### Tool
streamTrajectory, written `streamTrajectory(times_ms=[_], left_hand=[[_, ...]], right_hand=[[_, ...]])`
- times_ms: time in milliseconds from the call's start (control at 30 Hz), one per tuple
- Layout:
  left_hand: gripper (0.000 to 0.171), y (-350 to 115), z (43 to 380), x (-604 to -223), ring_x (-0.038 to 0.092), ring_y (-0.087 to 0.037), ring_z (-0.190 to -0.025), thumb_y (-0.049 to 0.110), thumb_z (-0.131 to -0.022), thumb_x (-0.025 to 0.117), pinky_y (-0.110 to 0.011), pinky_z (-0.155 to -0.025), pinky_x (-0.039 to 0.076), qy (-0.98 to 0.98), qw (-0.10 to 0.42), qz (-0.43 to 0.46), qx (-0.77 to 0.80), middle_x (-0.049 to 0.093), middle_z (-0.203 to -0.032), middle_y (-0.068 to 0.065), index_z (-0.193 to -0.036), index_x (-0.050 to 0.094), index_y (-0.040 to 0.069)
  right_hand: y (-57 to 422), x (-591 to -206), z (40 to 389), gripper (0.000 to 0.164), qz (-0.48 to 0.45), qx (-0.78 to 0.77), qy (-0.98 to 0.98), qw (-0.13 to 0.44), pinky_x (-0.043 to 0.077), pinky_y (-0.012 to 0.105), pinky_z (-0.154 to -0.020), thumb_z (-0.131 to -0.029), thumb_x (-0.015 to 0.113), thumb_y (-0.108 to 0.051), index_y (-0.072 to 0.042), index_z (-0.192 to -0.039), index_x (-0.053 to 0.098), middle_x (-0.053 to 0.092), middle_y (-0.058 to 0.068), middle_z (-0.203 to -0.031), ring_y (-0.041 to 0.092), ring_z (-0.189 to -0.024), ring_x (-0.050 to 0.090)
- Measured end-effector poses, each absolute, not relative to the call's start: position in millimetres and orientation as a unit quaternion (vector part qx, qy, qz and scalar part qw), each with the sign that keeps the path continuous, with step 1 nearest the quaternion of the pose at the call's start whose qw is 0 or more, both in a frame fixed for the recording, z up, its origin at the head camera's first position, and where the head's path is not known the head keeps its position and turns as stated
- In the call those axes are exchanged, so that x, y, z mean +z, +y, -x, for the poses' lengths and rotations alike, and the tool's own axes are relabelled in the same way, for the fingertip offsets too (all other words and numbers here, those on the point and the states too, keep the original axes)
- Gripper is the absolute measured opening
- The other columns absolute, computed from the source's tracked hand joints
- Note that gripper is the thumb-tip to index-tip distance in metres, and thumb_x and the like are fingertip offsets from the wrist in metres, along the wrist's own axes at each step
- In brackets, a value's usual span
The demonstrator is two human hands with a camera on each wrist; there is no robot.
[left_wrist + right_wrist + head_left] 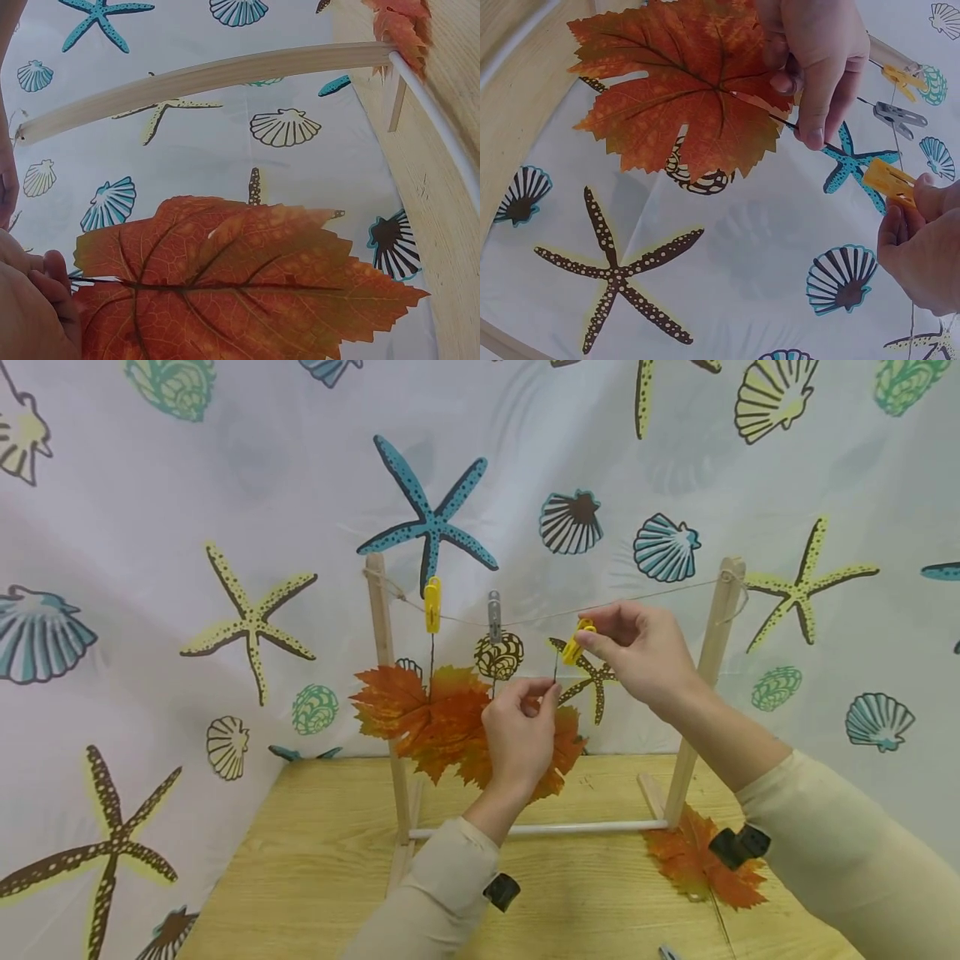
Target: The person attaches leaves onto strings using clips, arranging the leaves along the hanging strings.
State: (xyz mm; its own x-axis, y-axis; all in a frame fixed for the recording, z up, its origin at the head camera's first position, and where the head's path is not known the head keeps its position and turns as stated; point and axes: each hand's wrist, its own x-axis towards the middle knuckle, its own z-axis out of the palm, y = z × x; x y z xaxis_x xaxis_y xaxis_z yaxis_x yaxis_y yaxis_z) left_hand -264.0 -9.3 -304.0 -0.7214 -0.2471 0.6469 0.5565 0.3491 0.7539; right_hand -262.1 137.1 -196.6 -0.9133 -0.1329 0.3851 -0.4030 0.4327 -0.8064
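My left hand [521,731] pinches the dark stem of an orange-red artificial maple leaf [682,90], which hangs below the fingers. To its right and higher, my right hand [648,652] holds a yellow clothespin [576,643] between thumb and fingers, right at the string [660,593]. The clothespin's free end points down toward the top of the stem. Further left on the string, another yellow clothespin [432,606] and a grey clothespin [494,617] hold stems of orange leaves [405,710]. My left hand partly covers the leaves behind it in the head view.
The string runs between two wooden posts [717,622], joined low down by a white rod [585,828]. On the wooden table [315,860], another leaf [701,856] lies by the right post, with a grey clothespin [667,952] at the front edge of view. A patterned cloth [300,485] hangs behind.
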Motion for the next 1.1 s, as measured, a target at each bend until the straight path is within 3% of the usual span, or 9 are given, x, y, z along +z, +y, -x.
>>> streamTrajectory(times_ms=[333, 600, 1100], left_hand=[[0.016, -8.9, 264.0, -296.7, 0.055, -0.015, -0.06, 0.019, -0.092, 0.074, -0.021, -0.057, 0.047, -0.731, 0.369, 0.108, -0.564, 0.076, -0.092, -0.007, -0.098, 0.078, 0.005], [0.012, -9.0, 265.4, -291.2, 0.055, -0.013, -0.056, 0.017, -0.091, 0.074, -0.022, -0.055, 0.047, -0.723, 0.369, 0.109, -0.574, 0.075, -0.089, -0.006, -0.096, 0.077, 0.006], [0.014, -12.8, 268.3, -276.5, 0.053, -0.014, -0.055, 0.017, -0.092, 0.073, -0.021, -0.051, 0.043, -0.731, 0.369, 0.104, -0.564, 0.076, -0.092, -0.006, -0.098, 0.077, 0.005]], right_hand=[[131.1, -175.7, 261.8, 0.026, -0.181, 0.522, -0.817, 0.163, 0.052, 0.017, -0.08, -0.094, 0.071, -0.018, -0.009, -0.118, 0.07, 0.072, 0.009, -0.11, 0.012, -0.096, 0.069], [123.7, -160.9, 268.8, 0.023, -0.201, 0.519, -0.809, 0.191, 0.053, 0.017, -0.078, -0.093, 0.071, -0.015, -0.007, -0.115, 0.071, 0.073, 0.01, -0.107, 0.014, -0.093, 0.07], [116.7, -148.7, 275.4, 0.024, -0.178, 0.474, -0.85, 0.142, 0.049, 0.025, -0.078, -0.092, 0.072, -0.014, -0.009, -0.115, 0.07, 0.067, 0.007, -0.108, 0.016, -0.091, 0.064]])
